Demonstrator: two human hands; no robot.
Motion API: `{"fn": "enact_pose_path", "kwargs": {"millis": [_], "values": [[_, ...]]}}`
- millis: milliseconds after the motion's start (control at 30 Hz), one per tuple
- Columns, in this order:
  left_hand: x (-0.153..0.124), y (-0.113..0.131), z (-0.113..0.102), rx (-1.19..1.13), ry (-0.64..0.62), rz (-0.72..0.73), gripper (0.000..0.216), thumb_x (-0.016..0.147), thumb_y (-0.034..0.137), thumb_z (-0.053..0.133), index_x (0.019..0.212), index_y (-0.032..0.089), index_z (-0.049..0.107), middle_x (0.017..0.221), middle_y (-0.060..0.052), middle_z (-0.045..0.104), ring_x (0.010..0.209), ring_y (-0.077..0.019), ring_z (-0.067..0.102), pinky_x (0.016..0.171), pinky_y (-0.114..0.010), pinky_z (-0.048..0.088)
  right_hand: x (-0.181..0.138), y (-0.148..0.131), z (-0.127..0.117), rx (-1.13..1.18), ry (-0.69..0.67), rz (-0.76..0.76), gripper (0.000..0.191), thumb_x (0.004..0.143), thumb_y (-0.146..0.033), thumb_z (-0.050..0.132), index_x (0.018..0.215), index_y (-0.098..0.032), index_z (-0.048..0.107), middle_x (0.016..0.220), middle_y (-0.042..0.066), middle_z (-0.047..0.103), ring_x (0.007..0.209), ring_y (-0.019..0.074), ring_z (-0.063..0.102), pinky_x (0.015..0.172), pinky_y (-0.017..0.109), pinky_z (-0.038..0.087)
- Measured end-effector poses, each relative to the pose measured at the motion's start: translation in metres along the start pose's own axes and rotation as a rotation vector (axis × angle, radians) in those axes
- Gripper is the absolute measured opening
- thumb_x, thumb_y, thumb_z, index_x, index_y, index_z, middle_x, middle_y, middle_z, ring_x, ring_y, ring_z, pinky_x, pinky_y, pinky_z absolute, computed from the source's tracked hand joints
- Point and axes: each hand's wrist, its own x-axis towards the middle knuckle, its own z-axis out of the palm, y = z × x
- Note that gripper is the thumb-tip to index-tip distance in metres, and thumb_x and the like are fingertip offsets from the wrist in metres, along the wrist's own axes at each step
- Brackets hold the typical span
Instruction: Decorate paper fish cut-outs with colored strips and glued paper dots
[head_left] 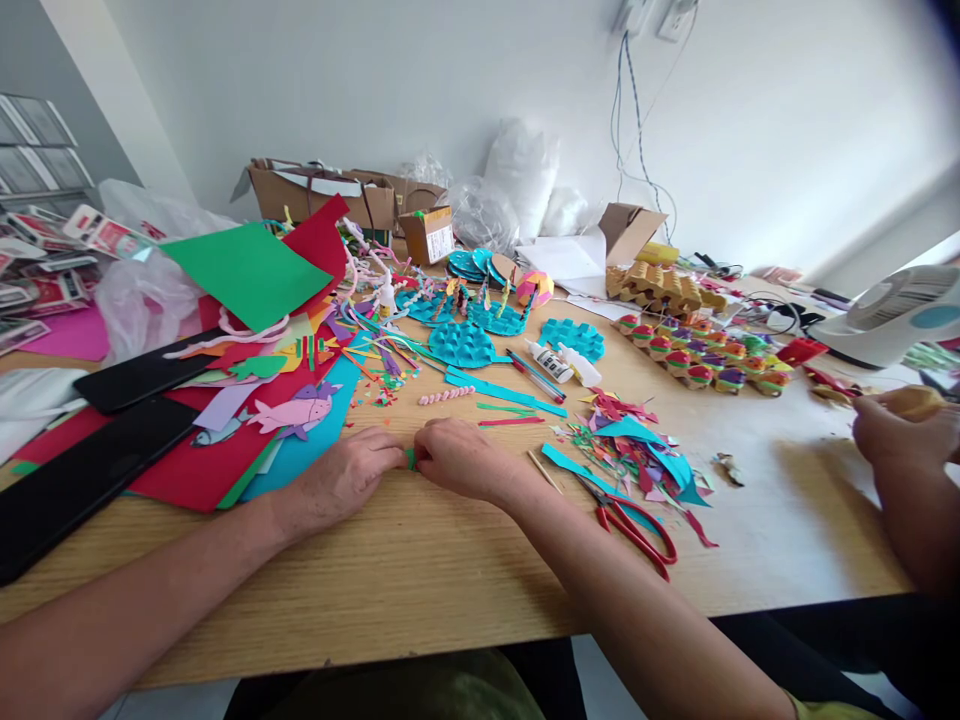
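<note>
My left hand point(351, 472) and my right hand point(463, 456) meet low over the wooden table, fingertips pinched together. A small piece of green paper point(410, 459) shows between them, most of it hidden by the fingers. Just beyond lies a twisted pink pipe cleaner point(446, 396). Thin green and red paper strips point(511, 421) rest to the right of it. Beside my right forearm are a wooden stick point(544, 472) and red-handled scissors point(634, 530), partly under a blue paper strip.
Coloured sheets, paper fish point(291, 412) and two black phones point(97, 470) lie left. Farther back are blue egg-carton pieces point(461, 345), glue bottles point(551, 362) and cardboard boxes point(322, 195). Paper scraps point(637, 445) lie right; another person's hand point(904, 430) is at the far right.
</note>
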Motion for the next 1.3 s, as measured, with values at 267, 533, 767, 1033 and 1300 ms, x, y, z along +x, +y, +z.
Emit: {"fn": "enact_pose_path", "kwargs": {"millis": [267, 533, 767, 1033, 1300], "values": [[0.0001, -0.0004, -0.0001, 0.012, 0.006, 0.0, 0.032, 0.08, 0.003, 0.031, 0.087, 0.017, 0.059, 0.087, -0.005, 0.06, 0.085, -0.0176, 0.054, 0.075, -0.031, 0.045, -0.0004, 0.0007, 0.0004, 0.011, 0.011, 0.003, 0.022, 0.071, -0.018, 0.046, 0.083, -0.018, 0.064, 0.087, 0.007, 0.065, 0.078, 0.0189, 0.059, 0.056, 0.024, 0.036], [0.0, -0.0004, 0.0, 0.009, 0.009, 0.009, 0.03, 0.081, 0.005, 0.035, 0.09, 0.017, 0.06, 0.088, -0.005, 0.06, 0.087, -0.0179, 0.054, 0.077, -0.031, 0.045, -0.0012, 0.0029, 0.0002, 0.049, 0.025, 0.02, 0.021, 0.073, -0.018, 0.047, 0.084, -0.018, 0.065, 0.087, 0.006, 0.066, 0.08, 0.0182, 0.059, 0.06, 0.024, 0.037], [0.0007, 0.001, -0.001, 0.007, 0.012, 0.012, 0.037, 0.076, 0.0, 0.031, 0.09, 0.017, 0.061, 0.088, -0.005, 0.061, 0.086, -0.0173, 0.055, 0.076, -0.03, 0.046, -0.0031, 0.0019, -0.0028, 0.113, 0.028, 0.005, 0.023, 0.073, -0.017, 0.047, 0.085, -0.02, 0.067, 0.085, 0.004, 0.067, 0.08, 0.017, 0.059, 0.062, 0.023, 0.037], [0.0004, -0.0004, -0.0001, 0.016, -0.002, 0.012, 0.032, 0.078, 0.001, 0.034, 0.089, 0.015, 0.06, 0.089, -0.006, 0.06, 0.088, -0.0186, 0.055, 0.077, -0.031, 0.045, -0.0023, 0.0007, -0.0005, 0.115, 0.016, 0.016, 0.027, 0.071, -0.016, 0.045, 0.085, -0.02, 0.068, 0.085, 0.005, 0.067, 0.078, 0.0176, 0.059, 0.059, 0.024, 0.036], [-0.0004, 0.0, -0.0008, 0.011, -0.013, 0.012, 0.031, 0.081, 0.004, 0.034, 0.091, 0.016, 0.06, 0.091, -0.006, 0.06, 0.089, -0.0181, 0.054, 0.078, -0.03, 0.045, -0.0037, 0.0002, -0.0038, 0.131, 0.023, 0.018, 0.026, 0.072, -0.016, 0.046, 0.085, -0.019, 0.068, 0.085, 0.005, 0.068, 0.079, 0.0177, 0.059, 0.06, 0.024, 0.037]]}}
